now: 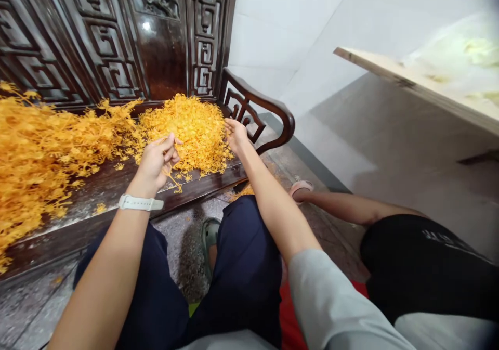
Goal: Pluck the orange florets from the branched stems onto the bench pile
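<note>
A heap of small orange-yellow plastic sprigs (191, 126) lies on the seat of a dark carved wooden bench (117, 183). My left hand (158, 157), with a white watch on its wrist, is closed in a pinch on a few of these sprigs at the heap's near left edge. My right hand (236, 134) reaches into the heap's right side, fingers curled among the pieces. A much larger pile of longer orange branches (42, 152) covers the bench's left part.
The bench's curved armrest (261, 111) rises just right of my right hand. Another person's leg (351, 207) in black shorts stretches across the floor at right. A pale board (413, 85) with whitish material sits at upper right. My knees are below the bench edge.
</note>
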Available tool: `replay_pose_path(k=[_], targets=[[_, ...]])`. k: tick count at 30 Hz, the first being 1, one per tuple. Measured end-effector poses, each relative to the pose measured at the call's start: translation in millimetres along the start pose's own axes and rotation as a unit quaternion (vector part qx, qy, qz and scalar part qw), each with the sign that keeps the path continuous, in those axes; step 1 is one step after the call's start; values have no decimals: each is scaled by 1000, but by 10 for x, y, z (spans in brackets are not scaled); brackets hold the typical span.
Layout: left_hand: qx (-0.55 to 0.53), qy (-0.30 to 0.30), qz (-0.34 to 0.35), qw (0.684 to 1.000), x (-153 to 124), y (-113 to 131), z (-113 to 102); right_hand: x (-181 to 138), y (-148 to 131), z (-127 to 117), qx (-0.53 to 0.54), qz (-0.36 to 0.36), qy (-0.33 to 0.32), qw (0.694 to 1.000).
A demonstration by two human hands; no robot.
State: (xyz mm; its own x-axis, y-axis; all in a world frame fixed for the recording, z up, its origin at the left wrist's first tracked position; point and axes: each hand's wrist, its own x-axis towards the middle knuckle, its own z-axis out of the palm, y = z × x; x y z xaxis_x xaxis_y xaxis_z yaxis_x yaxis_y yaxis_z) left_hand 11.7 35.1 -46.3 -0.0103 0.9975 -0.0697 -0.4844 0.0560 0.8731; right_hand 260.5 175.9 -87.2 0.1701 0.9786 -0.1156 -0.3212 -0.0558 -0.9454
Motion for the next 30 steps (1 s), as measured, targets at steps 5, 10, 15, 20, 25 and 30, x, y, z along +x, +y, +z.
replay_pose_path(k=[5, 10, 15, 20, 25, 30], targets=[[-47, -1, -40, 998, -43, -71, 93, 10, -84, 200, -40, -87, -55, 994], [-95, 6, -42, 995, -20, -128, 78, -5, -22, 250, -145, -128, -60, 979], [-105, 12, 7, 994, 33, -159, 100, -264, -168, 389, -248, -350, -104, 897], [-123, 48, 65, 989, 93, -156, 86, -976, -401, 721, -372, -456, -259, 766], [-151, 69, 51, 985, 66, -108, 59, -1190, -324, 864, -435, -335, -354, 757], [-133, 93, 26, 986, 62, -135, 34, -1147, -244, 932, -408, -309, -335, 791]])
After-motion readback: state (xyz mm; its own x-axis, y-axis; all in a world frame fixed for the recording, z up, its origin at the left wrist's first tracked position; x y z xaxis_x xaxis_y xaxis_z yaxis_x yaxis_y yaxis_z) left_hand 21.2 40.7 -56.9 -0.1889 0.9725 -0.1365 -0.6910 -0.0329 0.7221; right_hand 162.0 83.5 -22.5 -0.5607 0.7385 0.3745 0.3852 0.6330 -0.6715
